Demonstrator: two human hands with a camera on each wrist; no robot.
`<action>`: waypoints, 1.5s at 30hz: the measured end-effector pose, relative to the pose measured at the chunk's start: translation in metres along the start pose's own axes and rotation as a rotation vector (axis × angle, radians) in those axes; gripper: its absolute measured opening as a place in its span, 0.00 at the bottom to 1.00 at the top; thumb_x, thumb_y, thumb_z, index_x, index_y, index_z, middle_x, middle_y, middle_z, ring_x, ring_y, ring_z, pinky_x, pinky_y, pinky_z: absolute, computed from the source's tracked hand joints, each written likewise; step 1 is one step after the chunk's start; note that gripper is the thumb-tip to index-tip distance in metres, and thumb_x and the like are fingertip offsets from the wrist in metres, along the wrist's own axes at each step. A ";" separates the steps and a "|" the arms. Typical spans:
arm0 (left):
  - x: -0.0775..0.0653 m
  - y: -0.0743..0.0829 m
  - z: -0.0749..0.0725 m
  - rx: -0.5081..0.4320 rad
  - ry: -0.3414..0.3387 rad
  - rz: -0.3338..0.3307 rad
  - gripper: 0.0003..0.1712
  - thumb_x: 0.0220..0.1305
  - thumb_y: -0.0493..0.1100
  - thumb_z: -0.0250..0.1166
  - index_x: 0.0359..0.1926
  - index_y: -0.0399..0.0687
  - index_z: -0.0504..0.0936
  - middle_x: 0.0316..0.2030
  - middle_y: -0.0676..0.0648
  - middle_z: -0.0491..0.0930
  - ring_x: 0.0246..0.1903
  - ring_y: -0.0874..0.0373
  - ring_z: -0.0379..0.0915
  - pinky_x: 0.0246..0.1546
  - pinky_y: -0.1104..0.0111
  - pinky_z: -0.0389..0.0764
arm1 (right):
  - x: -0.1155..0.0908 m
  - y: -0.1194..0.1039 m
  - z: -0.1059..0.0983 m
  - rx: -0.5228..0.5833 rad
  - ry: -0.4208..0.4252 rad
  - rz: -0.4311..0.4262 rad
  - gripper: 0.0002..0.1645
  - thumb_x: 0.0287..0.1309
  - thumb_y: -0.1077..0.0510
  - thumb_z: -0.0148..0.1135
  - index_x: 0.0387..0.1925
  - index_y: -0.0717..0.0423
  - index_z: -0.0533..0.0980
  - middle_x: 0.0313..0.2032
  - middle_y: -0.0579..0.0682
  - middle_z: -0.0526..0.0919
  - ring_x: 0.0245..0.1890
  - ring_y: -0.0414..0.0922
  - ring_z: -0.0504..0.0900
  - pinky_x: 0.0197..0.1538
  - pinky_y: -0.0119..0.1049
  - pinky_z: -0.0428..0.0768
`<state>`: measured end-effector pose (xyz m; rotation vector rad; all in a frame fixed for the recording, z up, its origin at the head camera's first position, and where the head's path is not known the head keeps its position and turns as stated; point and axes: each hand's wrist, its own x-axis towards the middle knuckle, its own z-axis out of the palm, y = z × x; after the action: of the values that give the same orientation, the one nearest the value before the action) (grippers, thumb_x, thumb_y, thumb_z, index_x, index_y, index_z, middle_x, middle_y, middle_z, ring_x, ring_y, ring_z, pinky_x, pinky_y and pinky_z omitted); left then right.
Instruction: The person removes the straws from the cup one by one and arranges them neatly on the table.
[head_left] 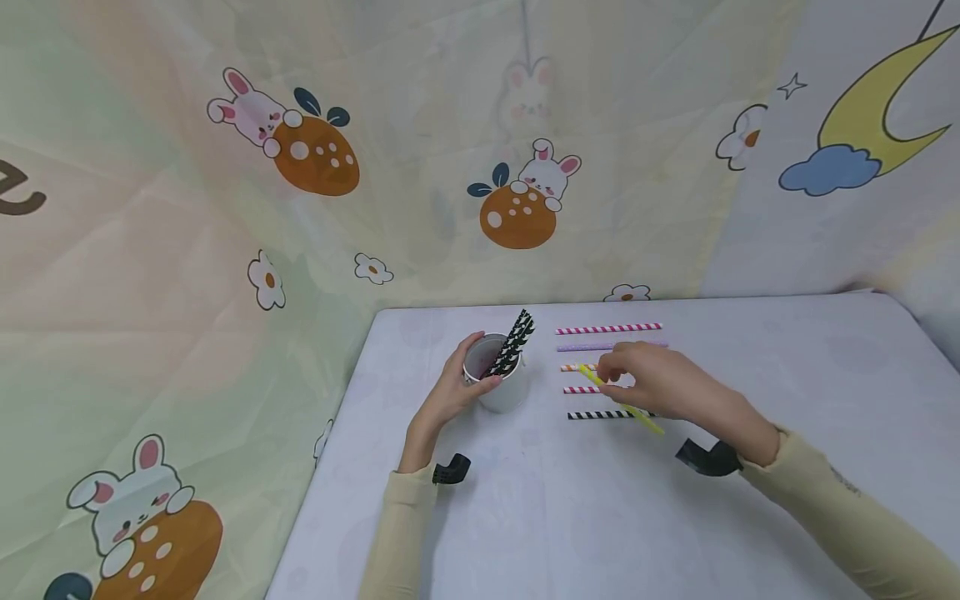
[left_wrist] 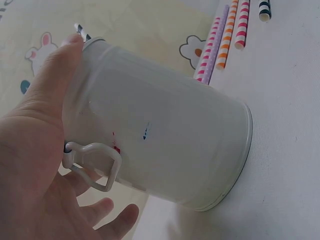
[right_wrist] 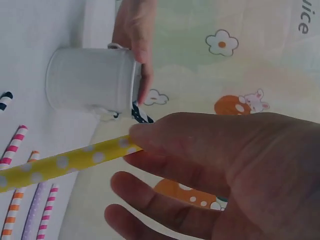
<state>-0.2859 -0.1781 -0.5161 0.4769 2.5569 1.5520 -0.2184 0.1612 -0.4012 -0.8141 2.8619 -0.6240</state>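
Observation:
My left hand (head_left: 450, 390) grips the rim of a small white metal pail (left_wrist: 165, 120) with the thumb on one side and fingers round the other. The pail stands upright on the table, with a small loop handle (left_wrist: 107, 165) on its side. Several black-and-white paper straws (head_left: 513, 346) lean inside it, their tops sticking out. Over the row of straws to the right, my right hand (head_left: 663, 383) pinches a yellow straw with white dots (right_wrist: 60, 164) between thumb and forefinger. Its other fingers are loosely bent beneath, as the right wrist view shows.
Laid side by side on the white table (head_left: 555, 517) are a pink-striped straw (head_left: 609, 329), a purple dotted straw (head_left: 583, 347), an orange-striped straw (head_left: 567, 367), another pink-striped straw (head_left: 579, 390) and a black-striped straw (head_left: 592, 415). A printed cloth (head_left: 420, 167) hangs behind.

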 end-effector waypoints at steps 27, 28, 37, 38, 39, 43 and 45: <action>0.000 0.000 0.000 -0.005 -0.006 -0.001 0.51 0.59 0.57 0.73 0.77 0.67 0.54 0.73 0.41 0.61 0.71 0.45 0.58 0.69 0.41 0.59 | -0.003 -0.005 0.084 -0.418 -0.015 0.002 0.06 0.53 0.62 0.71 0.35 0.52 0.85 0.30 0.48 0.81 0.33 0.48 0.77 0.39 0.46 0.78; 0.000 0.000 0.000 -0.007 -0.007 -0.002 0.51 0.59 0.56 0.73 0.77 0.67 0.54 0.73 0.41 0.61 0.71 0.45 0.58 0.69 0.41 0.59 | -0.004 -0.004 0.086 -0.417 -0.017 0.007 0.06 0.53 0.62 0.71 0.35 0.52 0.86 0.30 0.48 0.81 0.33 0.49 0.77 0.40 0.47 0.78; 0.000 0.000 -0.001 0.002 -0.007 0.002 0.51 0.58 0.58 0.73 0.77 0.66 0.55 0.72 0.42 0.62 0.70 0.47 0.59 0.69 0.42 0.60 | -0.004 0.002 0.101 -0.421 -0.024 0.046 0.07 0.53 0.61 0.72 0.37 0.54 0.85 0.32 0.52 0.81 0.36 0.51 0.79 0.43 0.51 0.79; 0.000 0.000 -0.001 0.003 -0.009 0.002 0.51 0.58 0.58 0.73 0.77 0.67 0.55 0.72 0.43 0.62 0.70 0.47 0.59 0.69 0.43 0.60 | -0.004 0.003 0.102 -0.421 -0.030 0.049 0.08 0.53 0.60 0.72 0.37 0.55 0.85 0.32 0.52 0.81 0.36 0.51 0.79 0.44 0.51 0.79; 0.000 0.001 -0.001 0.004 -0.009 0.002 0.51 0.58 0.59 0.73 0.77 0.67 0.55 0.72 0.43 0.62 0.70 0.47 0.59 0.69 0.43 0.60 | -0.004 0.003 0.102 -0.422 -0.033 0.051 0.08 0.53 0.60 0.73 0.37 0.55 0.85 0.32 0.52 0.81 0.36 0.52 0.79 0.44 0.51 0.79; 0.001 0.001 -0.001 0.000 -0.008 0.005 0.51 0.58 0.58 0.73 0.77 0.66 0.55 0.72 0.43 0.63 0.70 0.48 0.60 0.70 0.44 0.60 | -0.004 0.005 0.106 -0.424 -0.030 0.055 0.08 0.53 0.59 0.74 0.36 0.55 0.85 0.32 0.52 0.82 0.36 0.51 0.78 0.44 0.51 0.79; 0.001 0.000 -0.001 -0.003 -0.006 0.008 0.51 0.59 0.56 0.73 0.77 0.65 0.55 0.72 0.43 0.62 0.71 0.47 0.59 0.70 0.43 0.59 | -0.004 0.006 0.108 -0.423 -0.018 0.058 0.07 0.53 0.60 0.73 0.35 0.54 0.85 0.32 0.51 0.81 0.35 0.51 0.78 0.43 0.51 0.78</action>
<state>-0.2868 -0.1785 -0.5157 0.4917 2.5503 1.5546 -0.1954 0.1291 -0.5024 -0.7721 3.0292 0.0031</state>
